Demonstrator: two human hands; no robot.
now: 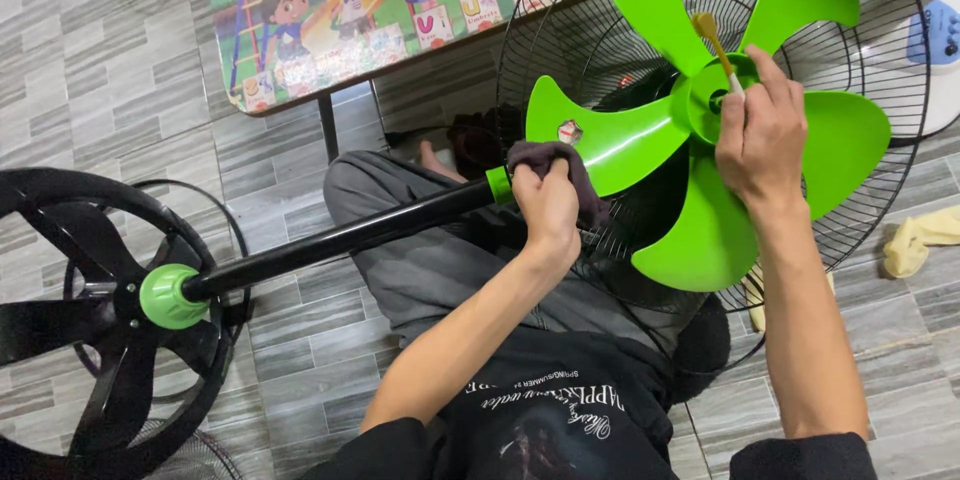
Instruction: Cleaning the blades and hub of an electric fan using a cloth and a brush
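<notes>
A green fan blade (700, 110) sits in front of a black wire grille (880, 140), and the fan lies tilted across my lap. My right hand (762, 130) grips a small brush with a yellow-brown handle (712, 38), its end at the green hub (715, 90) of the blade. My left hand (545, 202) is closed on a dark cloth (560, 165) pressed against one green blade near the top of the black pole (340, 238).
The pole runs down-left to a green collar (165, 297) on the round black base (110, 310). A low table with a cartoon-printed top (330, 10) stands ahead. A yellow rag (920, 240) lies on the grey tiled floor at right.
</notes>
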